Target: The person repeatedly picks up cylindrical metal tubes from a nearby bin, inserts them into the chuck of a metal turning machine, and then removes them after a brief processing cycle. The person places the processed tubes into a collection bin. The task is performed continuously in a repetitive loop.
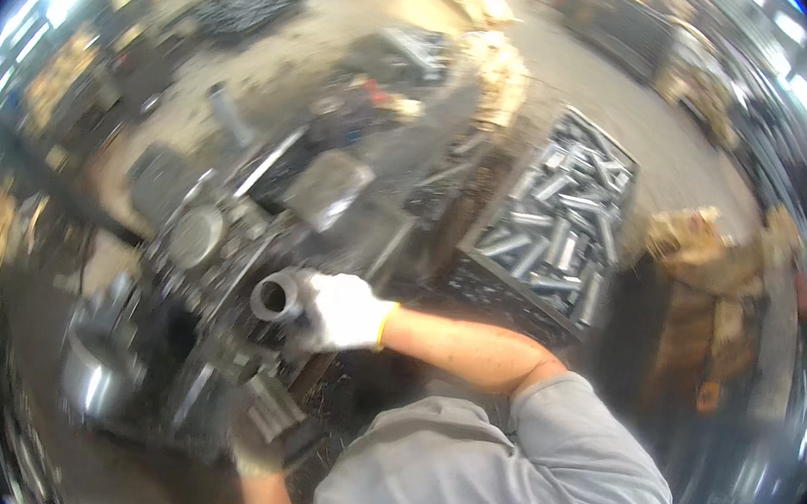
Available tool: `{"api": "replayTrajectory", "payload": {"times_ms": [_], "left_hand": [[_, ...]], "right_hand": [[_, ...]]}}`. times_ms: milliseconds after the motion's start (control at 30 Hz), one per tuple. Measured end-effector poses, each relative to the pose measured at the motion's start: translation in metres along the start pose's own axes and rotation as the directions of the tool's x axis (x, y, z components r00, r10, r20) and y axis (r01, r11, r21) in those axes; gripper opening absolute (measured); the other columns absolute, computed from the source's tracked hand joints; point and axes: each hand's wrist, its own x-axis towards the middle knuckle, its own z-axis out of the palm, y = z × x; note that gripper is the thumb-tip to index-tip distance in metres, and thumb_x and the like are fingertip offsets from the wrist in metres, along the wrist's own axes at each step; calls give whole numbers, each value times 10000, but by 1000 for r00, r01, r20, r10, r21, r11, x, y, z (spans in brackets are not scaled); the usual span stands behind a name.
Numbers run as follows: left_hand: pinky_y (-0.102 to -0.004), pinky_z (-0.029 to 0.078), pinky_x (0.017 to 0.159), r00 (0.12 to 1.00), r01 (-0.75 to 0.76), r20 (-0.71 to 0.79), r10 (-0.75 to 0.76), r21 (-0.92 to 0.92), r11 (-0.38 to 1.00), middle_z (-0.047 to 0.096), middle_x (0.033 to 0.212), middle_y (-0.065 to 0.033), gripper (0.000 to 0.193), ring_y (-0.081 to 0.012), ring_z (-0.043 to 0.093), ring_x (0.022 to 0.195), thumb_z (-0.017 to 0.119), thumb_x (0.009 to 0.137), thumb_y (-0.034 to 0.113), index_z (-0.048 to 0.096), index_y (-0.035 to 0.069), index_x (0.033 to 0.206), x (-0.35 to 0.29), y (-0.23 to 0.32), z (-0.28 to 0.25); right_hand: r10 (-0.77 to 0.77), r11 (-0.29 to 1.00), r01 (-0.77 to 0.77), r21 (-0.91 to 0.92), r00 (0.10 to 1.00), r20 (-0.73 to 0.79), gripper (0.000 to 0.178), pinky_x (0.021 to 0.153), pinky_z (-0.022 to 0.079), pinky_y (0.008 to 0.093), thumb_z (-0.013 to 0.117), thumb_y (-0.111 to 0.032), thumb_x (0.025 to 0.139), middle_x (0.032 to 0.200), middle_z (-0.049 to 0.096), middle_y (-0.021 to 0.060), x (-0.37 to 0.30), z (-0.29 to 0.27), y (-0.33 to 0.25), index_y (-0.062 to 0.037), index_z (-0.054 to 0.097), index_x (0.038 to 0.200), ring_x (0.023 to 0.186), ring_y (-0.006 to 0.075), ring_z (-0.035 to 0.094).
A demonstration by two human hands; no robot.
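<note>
Right hand [344, 313] curls closed round metal tube [294, 296]. I judge it stiff, heavy, maybe slick: grip outer wall. Left hand [256, 453] below tube, fingers blurred; can't tell grip.

"Can you read any lettering on the tube [292, 295] or the machine [197, 236]?"
"None — both are too blurred to give up a word or number."
"And the bin [523, 291]?"
"Nothing legible on its rim."
"That orange patch [707, 396] at the right?"
"Too small — I can't tell whether it bears print."
"The shirt [486, 484]?"
"No readable mark there either."
</note>
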Motion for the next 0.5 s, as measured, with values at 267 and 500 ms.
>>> {"api": "replayTrajectory", "payload": {"times_ms": [267,500], "left_hand": [[-441,605,965,984,-8,179,24,-91,996,725,1233,-82,539,-271,715,1065,539,1106,540,622,97,1400,-18,13,-16],[-444,644,752,904,-425,33,425,157,892,756,983,-133,514,-295,758,841,515,1103,521,680,43,1194,0,75,-86]], "right_hand": [[-590,760,642,-102,747,307,460,897,600,527,754,-181,875,1237,709,227,-12,50,-71,-80,676,1317,1100,426,714],[75,867,74,-492,959,275,509,843,615,542,706,-346,929,1188,724,268,38,164,-52,-62,590,1335,953,460,745]]}}
